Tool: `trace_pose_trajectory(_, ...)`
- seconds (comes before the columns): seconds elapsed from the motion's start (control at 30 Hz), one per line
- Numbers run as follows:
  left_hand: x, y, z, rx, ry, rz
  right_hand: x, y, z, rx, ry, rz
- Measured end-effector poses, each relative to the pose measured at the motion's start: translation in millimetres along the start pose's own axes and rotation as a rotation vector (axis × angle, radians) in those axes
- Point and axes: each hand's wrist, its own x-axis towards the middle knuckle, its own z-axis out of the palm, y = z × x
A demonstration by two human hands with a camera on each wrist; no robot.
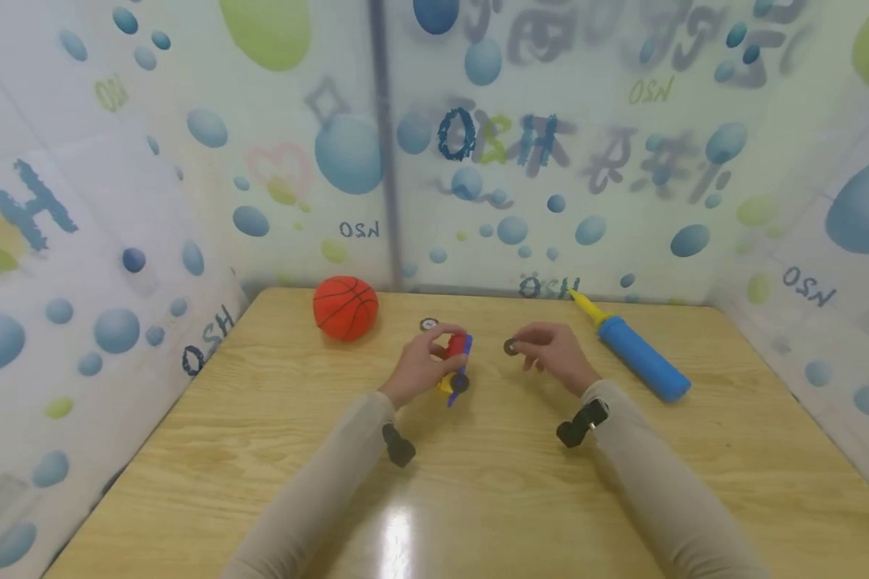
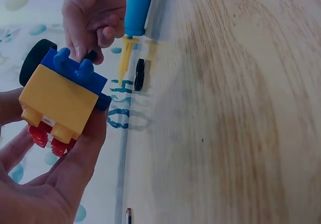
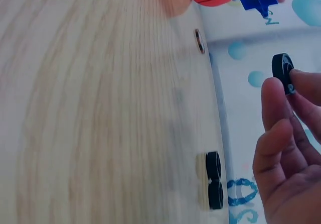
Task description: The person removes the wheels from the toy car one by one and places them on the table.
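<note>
My left hand (image 1: 423, 366) grips a toy vehicle (image 1: 458, 347) of building blocks, off the table. In the left wrist view its yellow block (image 2: 59, 103) faces the camera, with red pieces (image 2: 59, 146) and a blue base (image 2: 75, 71) on opposite sides. One black wheel (image 2: 37, 61) sits at an end of the base. To the right, my right hand (image 1: 550, 352) pinches a loose black wheel (image 3: 282, 72) between thumb and finger, apart from the vehicle. Two more black wheels (image 3: 214, 180) lie on the table near my right hand.
A round disc-like piece (image 1: 430, 324) lies behind my left hand. The red toy basketball (image 1: 345, 309) is at the back left of the wooden table (image 1: 478, 482). A blue pump with a yellow nozzle (image 1: 643, 358) lies to the right. Patterned walls (image 1: 434, 241) border the table's back and sides.
</note>
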Motion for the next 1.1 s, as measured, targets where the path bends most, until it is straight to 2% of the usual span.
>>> trace_pose_trajectory(0.4,-1.1,-1.5,-0.4,-0.024,-0.079,0.019,0.8,13.7,-26.8,-0.040,0.056,0.034)
trace_pose_trajectory(0.8,-3.0,-4.3,0.5,-0.020,-0.085,0.042,-0.6,25.6,-46.4,-0.058,0.086,0.165)
trace_pose_trajectory(1.1,-3.6,-5.1,-0.1,-0.019,-0.102,0.037,1.0,34.0,-53.9,-0.067,0.149,0.262)
